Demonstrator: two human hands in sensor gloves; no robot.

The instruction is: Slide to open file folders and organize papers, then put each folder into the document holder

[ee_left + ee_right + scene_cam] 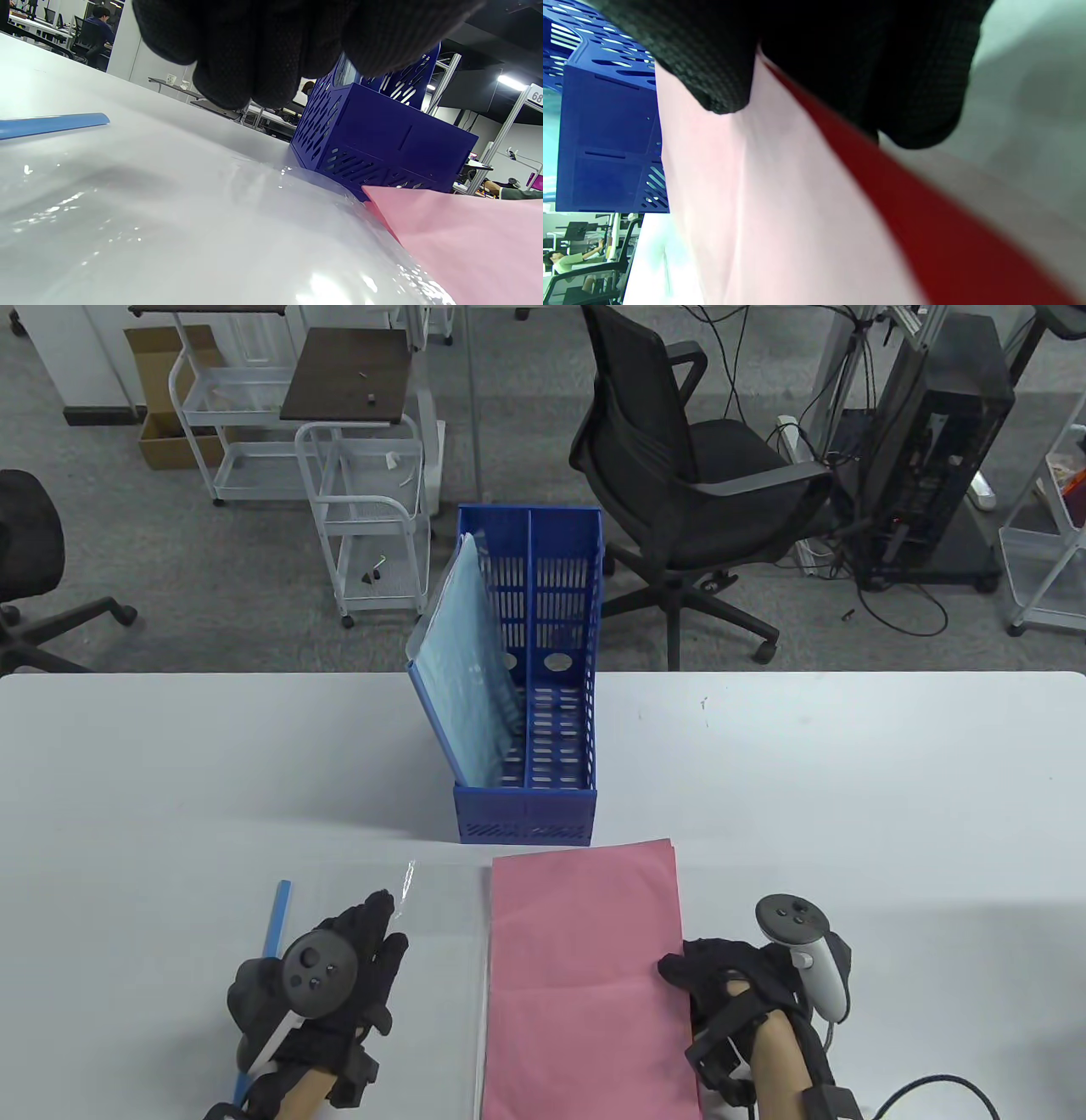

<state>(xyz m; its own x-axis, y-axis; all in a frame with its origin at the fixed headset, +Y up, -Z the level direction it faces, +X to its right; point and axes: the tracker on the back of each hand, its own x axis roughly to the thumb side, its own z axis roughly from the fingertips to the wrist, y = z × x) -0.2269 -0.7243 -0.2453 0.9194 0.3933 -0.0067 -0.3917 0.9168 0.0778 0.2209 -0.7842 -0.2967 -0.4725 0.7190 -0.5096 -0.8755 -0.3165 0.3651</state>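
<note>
On the near part of the white table (848, 780) lies an open transparent plastic file folder (441, 916), and a stack of pink paper sheets (585, 976) rests on its right half. The person's left hand (339, 976) in a black glove lies on the clear left flap, fingers stretched flat and pressing it down; it grips nothing. In the left wrist view the fingertips (237, 72) hang just above the shiny plastic (169, 237). A long thin blue slide bar (273, 929) lies on the table just left of this hand, partly hidden under it.

The right hand (730, 984) is at the right edge of the pink stack, near its middle. In the right wrist view its fingers (721, 72) are curled over the paper edge (755, 203), so it seems to pinch the sheets, though the thumb is hidden.

Farther away, at the centre of the table, stands a blue perforated plastic document holder (556, 712) with two compartments. A light blue folder (462, 661) leans tilted in its left compartment. The far corner of the pink stack is just beside the holder's near wall.
</note>
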